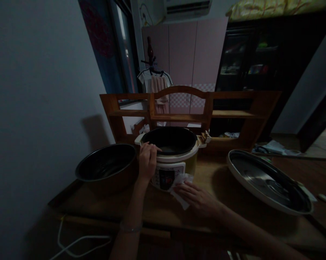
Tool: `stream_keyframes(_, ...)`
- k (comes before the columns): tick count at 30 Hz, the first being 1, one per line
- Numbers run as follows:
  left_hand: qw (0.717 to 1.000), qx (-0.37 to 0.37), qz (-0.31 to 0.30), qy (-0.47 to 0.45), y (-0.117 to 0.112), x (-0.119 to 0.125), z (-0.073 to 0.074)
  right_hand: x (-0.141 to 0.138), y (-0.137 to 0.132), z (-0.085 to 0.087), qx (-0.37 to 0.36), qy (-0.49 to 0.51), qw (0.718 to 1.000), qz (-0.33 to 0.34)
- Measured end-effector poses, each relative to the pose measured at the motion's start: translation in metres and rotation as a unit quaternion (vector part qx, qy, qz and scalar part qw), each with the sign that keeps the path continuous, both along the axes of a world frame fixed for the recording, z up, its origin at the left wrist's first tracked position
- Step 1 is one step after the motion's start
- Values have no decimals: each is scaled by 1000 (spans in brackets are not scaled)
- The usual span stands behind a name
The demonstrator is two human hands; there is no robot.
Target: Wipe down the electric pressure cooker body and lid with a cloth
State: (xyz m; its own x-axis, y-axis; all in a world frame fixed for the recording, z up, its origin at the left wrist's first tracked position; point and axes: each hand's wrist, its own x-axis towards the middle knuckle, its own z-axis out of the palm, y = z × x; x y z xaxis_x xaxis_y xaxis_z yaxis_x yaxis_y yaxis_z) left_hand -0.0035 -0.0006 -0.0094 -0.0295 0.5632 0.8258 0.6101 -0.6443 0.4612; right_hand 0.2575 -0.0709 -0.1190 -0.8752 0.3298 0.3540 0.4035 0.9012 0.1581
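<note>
Cooker point(176, 166) wiping seems underway — left hand point(148, 161) curled over near rim point(176, 157), right hand point(196, 197) gripping tissue point(184, 178) — the next stroke wanting steady bracing.

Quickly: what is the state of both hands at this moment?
Left hand: bent at the rim of the cooker; grip cannot be told.
Right hand: holding tissue at the cooker's front.

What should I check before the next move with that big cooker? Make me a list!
1. Lid off the cooker: ok, lying to the right.
2. Dark pot upright: ok, left of the cooker.
3. Left-hand grip at the cooker's rim: ok.
4. Right-hand grip holding the white tissue: ok.
5. Cooker unplugged: cannot tell, its plug doesn't show.
6. Good light: not ok, the room looks dim.
</note>
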Motion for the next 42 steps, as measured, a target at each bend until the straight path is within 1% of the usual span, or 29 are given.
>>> stream_keyframes(4,1000,3,-1,2,1,0,0,8,-9,-14,-15,15,999,-33)
stream_keyframes(6,1000,5,0,0,1,0,0,11,-15,-16,-11,32,998,-56)
stream_keyframes(7,1000,7,1,-3,2,1,0,13,-19,-13,-2,40,997,-69)
stream_keyframes(9,1000,13,4,-10,3,2,-1,17,-25,1,31,64,992,-100)
stream_keyframes(11,1000,23,8,-19,4,4,-3,18,-27,24,71,97,985,-124)
stream_keyframes(13,999,28,13,-27,5,5,-4,15,-26,48,95,134,978,-129)
stream_keyframes(15,999,27,19,-32,5,6,-5,6,-22,67,103,168,971,-133)
stream_keyframes(16,999,25,22,-33,5,6,-6,0,-19,72,104,175,970,-130)
stream_keyframes(18,999,23,23,-29,5,5,-6,-14,-14,76,96,165,974,-124)
stream_keyframes(20,999,19,19,-20,5,4,-5,-26,-9,72,83,143,977,-132)
stream_keyframes(23,1000,8,13,-7,4,2,-3,-37,-4,59,83,146,974,-153)
stream_keyframes(28,1000,13,7,-15,4,3,-3,-37,-5,34,76,171,972,-143)
stream_keyframes(31,999,21,13,-26,5,5,-5,-37,-12,16,59,179,973,-135)
stream_keyframes(35,999,24,21,-30,6,6,-6,-37,-23,-7,37,164,976,-138)
stream_keyframes(37,999,19,26,-26,6,5,-6,-38,-27,-13,27,158,976,-146)
stream_keyframes(42,999,14,31,-21,5,4,-5,-43,-36,-18,3,166,972,-167)
